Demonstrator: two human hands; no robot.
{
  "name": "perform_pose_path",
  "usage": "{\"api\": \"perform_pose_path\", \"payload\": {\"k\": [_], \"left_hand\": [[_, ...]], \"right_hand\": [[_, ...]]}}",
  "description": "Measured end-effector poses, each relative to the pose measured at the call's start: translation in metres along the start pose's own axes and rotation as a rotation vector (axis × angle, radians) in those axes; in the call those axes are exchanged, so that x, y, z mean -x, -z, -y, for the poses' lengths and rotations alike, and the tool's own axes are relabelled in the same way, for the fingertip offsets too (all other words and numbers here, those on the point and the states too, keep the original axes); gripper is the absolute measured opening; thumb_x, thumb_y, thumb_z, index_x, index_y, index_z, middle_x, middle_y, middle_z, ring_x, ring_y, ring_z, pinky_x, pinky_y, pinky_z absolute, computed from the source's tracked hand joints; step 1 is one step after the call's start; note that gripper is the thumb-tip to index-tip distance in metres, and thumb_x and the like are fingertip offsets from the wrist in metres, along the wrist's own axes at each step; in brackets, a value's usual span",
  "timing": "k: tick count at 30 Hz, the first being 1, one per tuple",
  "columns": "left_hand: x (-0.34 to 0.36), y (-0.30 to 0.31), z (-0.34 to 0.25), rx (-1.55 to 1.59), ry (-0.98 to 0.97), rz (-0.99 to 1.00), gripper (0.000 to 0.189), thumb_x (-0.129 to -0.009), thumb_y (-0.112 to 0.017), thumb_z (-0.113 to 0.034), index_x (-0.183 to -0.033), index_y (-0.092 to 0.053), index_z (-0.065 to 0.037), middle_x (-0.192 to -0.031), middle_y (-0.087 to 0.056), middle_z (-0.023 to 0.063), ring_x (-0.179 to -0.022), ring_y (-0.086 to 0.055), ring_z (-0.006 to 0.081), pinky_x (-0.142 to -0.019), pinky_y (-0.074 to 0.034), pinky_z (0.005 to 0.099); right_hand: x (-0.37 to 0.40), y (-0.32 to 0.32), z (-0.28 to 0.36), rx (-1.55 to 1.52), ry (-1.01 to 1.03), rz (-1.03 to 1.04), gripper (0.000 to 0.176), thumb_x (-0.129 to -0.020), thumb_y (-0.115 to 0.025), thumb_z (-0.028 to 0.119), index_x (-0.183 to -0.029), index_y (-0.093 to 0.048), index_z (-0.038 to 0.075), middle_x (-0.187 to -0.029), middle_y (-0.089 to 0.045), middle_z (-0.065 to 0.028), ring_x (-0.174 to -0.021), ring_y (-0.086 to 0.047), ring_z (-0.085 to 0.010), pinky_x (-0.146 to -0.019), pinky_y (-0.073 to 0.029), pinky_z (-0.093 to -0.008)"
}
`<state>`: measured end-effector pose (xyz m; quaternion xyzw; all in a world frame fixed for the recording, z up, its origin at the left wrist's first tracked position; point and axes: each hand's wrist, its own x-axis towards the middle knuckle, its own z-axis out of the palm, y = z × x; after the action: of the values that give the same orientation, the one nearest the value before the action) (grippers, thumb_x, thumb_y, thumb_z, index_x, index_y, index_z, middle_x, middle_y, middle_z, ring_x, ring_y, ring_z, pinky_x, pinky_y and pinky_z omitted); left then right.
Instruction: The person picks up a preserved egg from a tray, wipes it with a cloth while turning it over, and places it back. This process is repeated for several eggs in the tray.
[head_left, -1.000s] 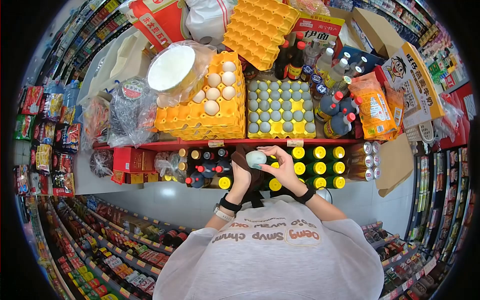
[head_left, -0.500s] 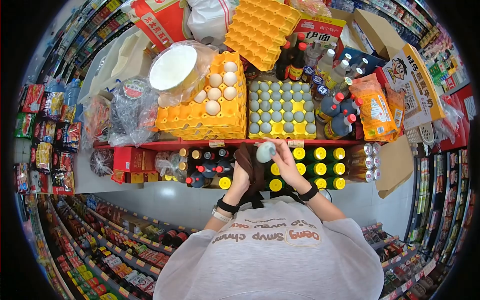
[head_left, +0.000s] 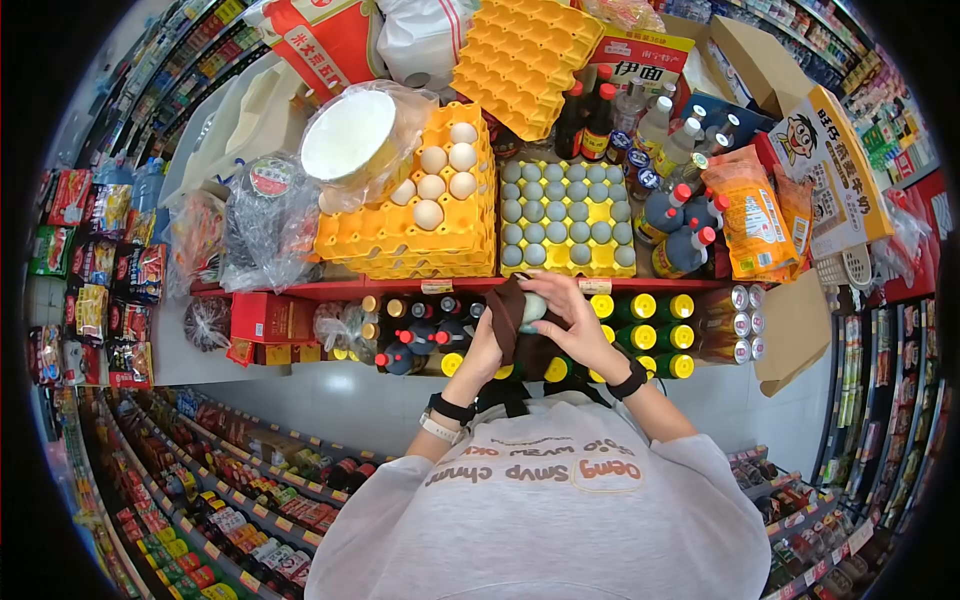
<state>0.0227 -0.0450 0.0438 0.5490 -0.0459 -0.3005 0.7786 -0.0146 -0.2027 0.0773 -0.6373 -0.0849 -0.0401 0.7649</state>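
In my right hand (head_left: pixel 572 318) is a pale blue-green egg (head_left: pixel 534 310), its fingers curled round the side and top. A dark brown cloth (head_left: pixel 507 318) is gripped in my left hand (head_left: pixel 485 345) and lies against the egg's left side, with folds hanging below. Both hands are close together just in front of the shelf edge. Beyond them stands a yellow tray (head_left: pixel 600 212) filled mostly with blue-green eggs (head_left: pixel 556 232). To its left, a stack of orange egg trays (head_left: pixel 400 235) carries several light brown eggs (head_left: pixel 430 188) and a white bowl (head_left: pixel 348 137) wrapped in plastic.
Sauce bottles (head_left: pixel 598 120) and orange packets (head_left: pixel 745 215) stand right of the egg tray. An empty orange tray (head_left: pixel 525 65) leans at the back. Yellow-capped bottles (head_left: pixel 642 337) fill the lower shelf near my right hand. An open cardboard flap (head_left: pixel 795 345) sticks out at the right.
My right hand has brought the egg against the brown cloth, and the cloth now covers part of it. Both hands have drawn closer together.
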Motion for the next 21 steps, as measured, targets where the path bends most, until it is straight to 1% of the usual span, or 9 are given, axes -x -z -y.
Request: {"api": "perform_pose_path", "payload": {"k": [1,3,5,7,10,14,17,19,21], "left_hand": [[-0.001,0.001,0.002,-0.059,-0.046,0.000,0.052,-0.097,-0.028,-0.043,-0.130,-0.035,-0.002,-0.126,-0.044,0.0063,-0.114,-0.045,0.0149,-0.097,-0.036,0.0285],[-0.001,-0.001,0.002,-0.070,-0.043,-0.005,0.049,-0.098,-0.029,-0.041,-0.126,-0.039,-0.002,-0.124,-0.046,0.0065,-0.113,-0.046,0.0143,-0.097,-0.035,0.0280],[-0.003,-0.005,0.001,0.127,-0.073,-0.081,0.041,-0.095,-0.043,-0.031,-0.125,-0.042,-0.004,-0.119,-0.052,0.0075,-0.106,-0.054,0.0163,-0.090,-0.044,0.0306],[-0.003,-0.004,0.006,-0.014,-0.079,-0.093,0.040,-0.096,-0.039,-0.033,-0.124,-0.042,-0.004,-0.118,-0.052,0.0080,-0.105,-0.055,0.0172,-0.090,-0.045,0.0312],[-0.001,-0.006,0.009,-0.111,-0.199,-0.135,0.045,-0.098,-0.028,-0.040,-0.122,-0.044,-0.005,-0.118,-0.053,0.0096,-0.107,-0.054,0.0180,-0.090,-0.045,0.0316],[-0.002,-0.015,0.007,0.077,-0.236,-0.249,0.037,-0.097,-0.034,-0.034,-0.107,-0.052,-0.003,-0.101,-0.059,0.0073,-0.091,-0.059,0.0157,-0.078,-0.048,0.0297],[-0.003,-0.009,0.003,0.042,-0.183,-0.197,0.037,-0.097,-0.034,-0.035,-0.108,-0.052,-0.004,-0.102,-0.060,0.0072,-0.090,-0.060,0.0158,-0.078,-0.049,0.0303],[-0.001,-0.012,-0.010,0.045,-0.057,-0.174,0.043,-0.098,-0.030,-0.039,-0.109,-0.051,-0.004,-0.104,-0.059,0.0070,-0.093,-0.059,0.0157,-0.080,-0.048,0.0305],[-0.003,-0.007,-0.004,0.027,-0.040,-0.151,0.042,-0.098,-0.030,-0.039,-0.112,-0.049,-0.004,-0.106,-0.058,0.0071,-0.096,-0.058,0.0156,-0.082,-0.047,0.0306]], "right_hand": [[0.001,0.003,0.001,0.028,-0.026,0.040,0.055,-0.076,-0.064,-0.001,-0.127,-0.043,0.004,-0.128,-0.048,-0.0092,-0.121,-0.044,-0.0221,-0.102,-0.034,-0.0345],[0.004,0.004,0.001,0.110,-0.011,0.029,0.056,-0.074,-0.066,0.001,-0.126,-0.045,0.005,-0.128,-0.048,-0.0098,-0.122,-0.044,-0.0237,-0.101,-0.036,-0.0352],[0.004,0.002,0.000,0.552,0.113,0.040,0.053,-0.073,-0.067,0.003,-0.123,-0.050,0.005,-0.128,-0.049,-0.0114,-0.121,-0.045,-0.0256,-0.101,-0.037,-0.0362],[0.008,-0.002,-0.008,0.492,0.053,-0.048,0.050,-0.071,-0.068,0.005,-0.119,-0.053,0.005,-0.125,-0.052,-0.0122,-0.117,-0.048,-0.0272,-0.101,-0.037,-0.0375],[0.008,-0.006,-0.007,0.480,0.122,-0.075,0.048,-0.071,-0.068,0.004,-0.117,-0.055,0.004,-0.120,-0.056,-0.0115,-0.113,-0.053,-0.0268,-0.101,-0.037,-0.0390],[0.010,-0.007,-0.005,0.476,0.171,-0.100,0.047,-0.070,-0.069,0.003,-0.115,-0.056,0.003,-0.116,-0.059,-0.0102,-0.108,-0.056,-0.0260,-0.102,-0.037,-0.0406],[0.010,-0.003,-0.011,0.430,0.172,-0.099,0.046,-0.070,-0.069,0.003,-0.114,-0.056,0.001,-0.116,-0.060,-0.0098,-0.106,-0.058,-0.0235,-0.101,-0.038,-0.0398],[0.011,-0.003,-0.017,0.390,0.168,-0.098,0.045,-0.070,-0.070,0.002,-0.113,-0.056,0.000,-0.116,-0.060,-0.0097,-0.105,-0.058,-0.0217,-0.100,-0.039,-0.0384],[0.012,-0.006,-0.022,-0.047,-0.114,-0.191,0.037,-0.072,-0.069,0.001,-0.107,-0.056,-0.002,-0.117,-0.059,-0.0095,-0.103,-0.058,-0.0176,-0.097,-0.041,-0.0340]]}}
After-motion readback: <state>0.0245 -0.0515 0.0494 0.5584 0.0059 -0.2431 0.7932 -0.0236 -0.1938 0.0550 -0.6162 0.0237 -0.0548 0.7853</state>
